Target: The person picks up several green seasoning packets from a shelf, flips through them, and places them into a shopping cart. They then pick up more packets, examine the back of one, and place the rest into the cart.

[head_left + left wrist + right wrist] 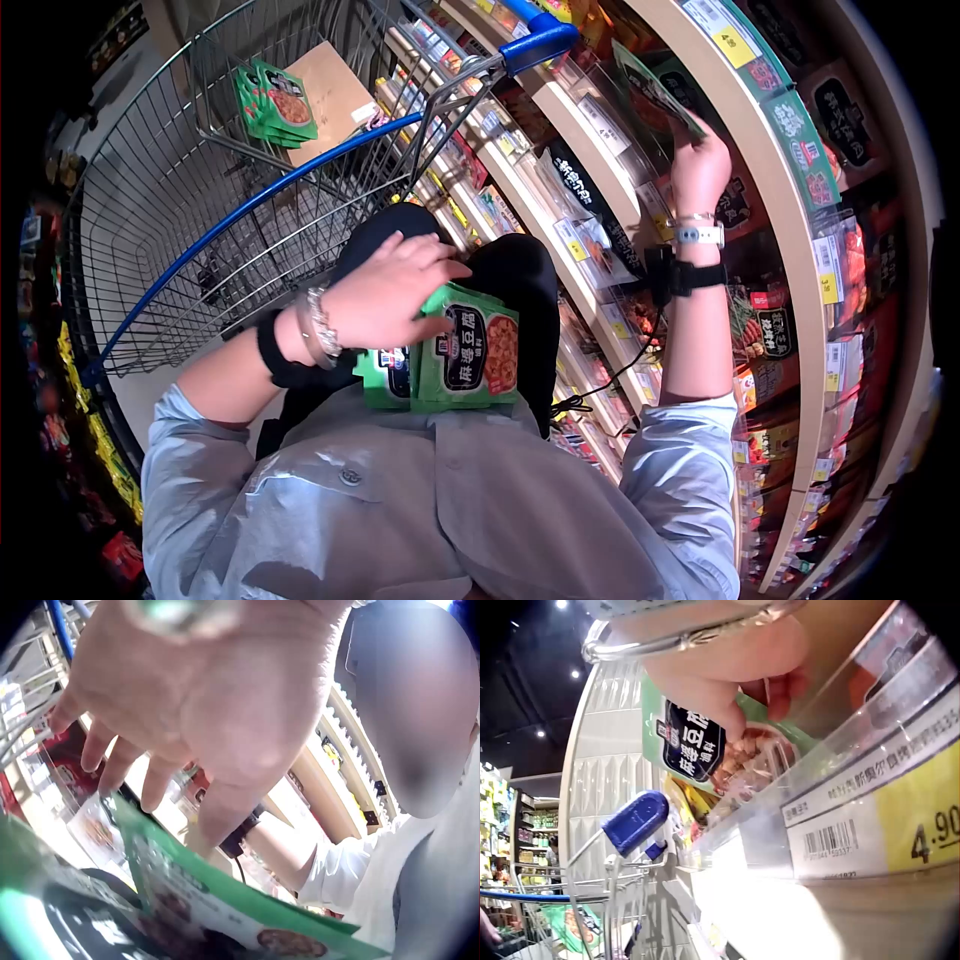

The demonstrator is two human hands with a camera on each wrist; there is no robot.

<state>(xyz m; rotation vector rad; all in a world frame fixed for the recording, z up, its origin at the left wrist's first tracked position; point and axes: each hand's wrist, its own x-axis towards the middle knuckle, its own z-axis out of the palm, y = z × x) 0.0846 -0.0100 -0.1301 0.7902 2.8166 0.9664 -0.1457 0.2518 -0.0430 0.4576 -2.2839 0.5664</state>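
Note:
Several green food packets (470,350) with a dark label and a picture of diced food lie on the person's lap. Above them the left hand (385,295) has its fingers spread, the fingertips at the top edge of the packets. In the left wrist view the palm is over the green packet (225,892) and its fingers are relaxed. At the shelf, the right hand (700,175) pinches a similar green packet (655,90) by its edge. The right wrist view shows thumb and fingers on this packet (686,742), behind the clear shelf lip.
A wire shopping cart (200,240) with a blue handle stands at the left. Inside its upper part are more green packets (275,105) and a brown cardboard piece (330,90). Shelves of packaged food curve along the right, with price tags (720,30) on their edges.

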